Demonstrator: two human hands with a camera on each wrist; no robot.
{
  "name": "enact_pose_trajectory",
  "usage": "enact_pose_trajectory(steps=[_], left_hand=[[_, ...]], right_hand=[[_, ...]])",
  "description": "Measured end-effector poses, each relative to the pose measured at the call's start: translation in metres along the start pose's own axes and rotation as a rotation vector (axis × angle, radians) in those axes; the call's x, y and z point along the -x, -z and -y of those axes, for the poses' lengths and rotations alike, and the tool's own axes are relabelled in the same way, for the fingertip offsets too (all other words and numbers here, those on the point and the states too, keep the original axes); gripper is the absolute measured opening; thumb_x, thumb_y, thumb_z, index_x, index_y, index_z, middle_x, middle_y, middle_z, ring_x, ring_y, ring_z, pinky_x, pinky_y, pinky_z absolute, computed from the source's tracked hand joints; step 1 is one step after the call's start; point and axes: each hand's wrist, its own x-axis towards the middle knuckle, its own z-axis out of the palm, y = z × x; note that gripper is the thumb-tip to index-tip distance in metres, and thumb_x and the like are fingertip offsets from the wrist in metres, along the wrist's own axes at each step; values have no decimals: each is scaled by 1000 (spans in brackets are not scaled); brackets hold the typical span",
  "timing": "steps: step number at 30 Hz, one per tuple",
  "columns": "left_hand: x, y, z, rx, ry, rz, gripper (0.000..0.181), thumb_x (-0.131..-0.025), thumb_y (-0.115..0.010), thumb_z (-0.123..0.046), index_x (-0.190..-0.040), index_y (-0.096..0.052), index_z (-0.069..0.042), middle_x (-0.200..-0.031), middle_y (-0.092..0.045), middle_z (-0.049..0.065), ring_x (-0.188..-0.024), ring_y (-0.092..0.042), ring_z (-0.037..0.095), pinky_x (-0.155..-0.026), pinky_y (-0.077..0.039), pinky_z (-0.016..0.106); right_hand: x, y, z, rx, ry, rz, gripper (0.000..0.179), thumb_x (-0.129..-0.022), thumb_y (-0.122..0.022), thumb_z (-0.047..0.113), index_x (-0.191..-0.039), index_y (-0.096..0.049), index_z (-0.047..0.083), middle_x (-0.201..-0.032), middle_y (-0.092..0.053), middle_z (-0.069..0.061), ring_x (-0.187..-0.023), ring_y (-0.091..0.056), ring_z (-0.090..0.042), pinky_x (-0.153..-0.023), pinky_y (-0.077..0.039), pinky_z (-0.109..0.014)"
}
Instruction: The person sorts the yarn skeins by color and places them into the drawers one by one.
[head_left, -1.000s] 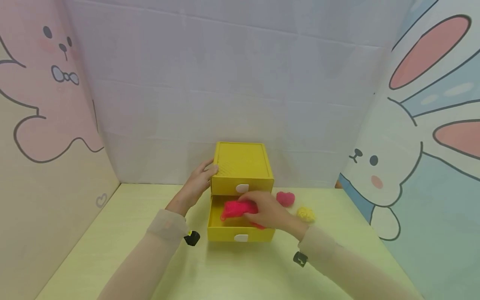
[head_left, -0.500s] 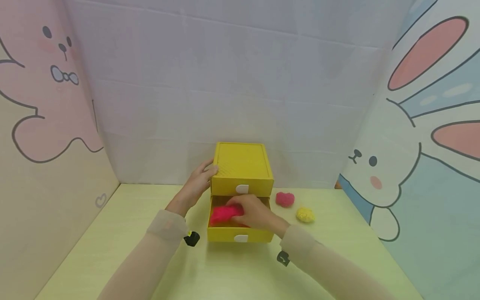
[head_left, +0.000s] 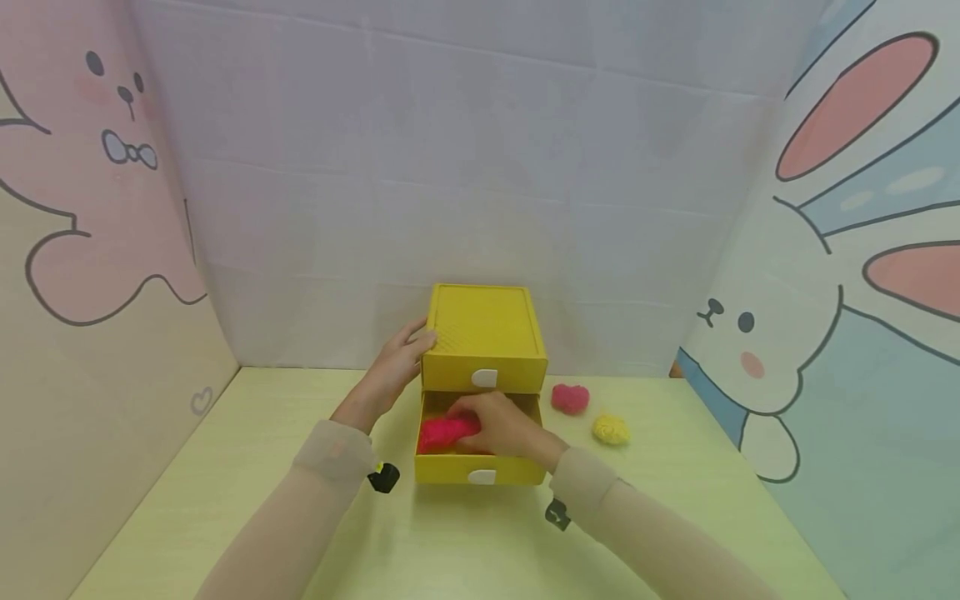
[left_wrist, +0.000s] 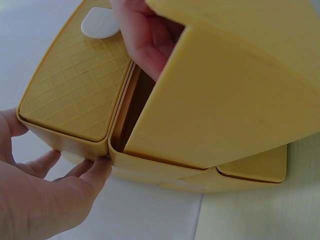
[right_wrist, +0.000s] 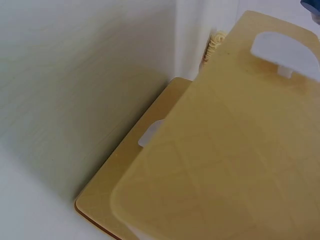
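In the head view, the right hand (head_left: 498,423) pinches a bright pink bundle (head_left: 441,434), soft-looking and partly covered, low inside the open drawer (head_left: 446,469) of the yellow cabinet (head_left: 487,321). I judge the bundle is almost placed; release is not yet done. A dark pink lump (head_left: 570,399) and a yellow lump (head_left: 611,430) remain outside, right of the cabinet. In the left wrist view, the left hand (left_wrist: 52,192) rests against the cabinet's side, fingers loose. The right wrist view hides its hand's grip.

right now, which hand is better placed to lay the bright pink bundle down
Probably the right hand: it holds the bright pink bundle inside the open drawer, while the left hand touches the cabinet.
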Motion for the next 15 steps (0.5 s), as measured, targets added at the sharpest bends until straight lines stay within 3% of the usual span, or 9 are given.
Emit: enact_pose_trajectory(steps=[9,15], left_hand=[[1,0,-1,-9,7,-6,65,-114,-50,-37,-171,-23,-22,-167,-37,14,-155,-37,33,-131,-25,53],[2,-1,-1,-14,21,-11,65,-113,-51,-39,-171,-24,-23,-166,-39,12,-154,-37,32,-130,-26,53]], right_hand=[[10,10,-3,-20,-24,38,43,-95,-83,28,-133,-73,12,-126,-75,1,-111,-67,-15,-107,-55,-36],[28,30,-3,-94,-47,32,44,-95,-82,29,-134,-72,11,-129,-75,-3,-113,-68,-22,-102,-59,-42]])
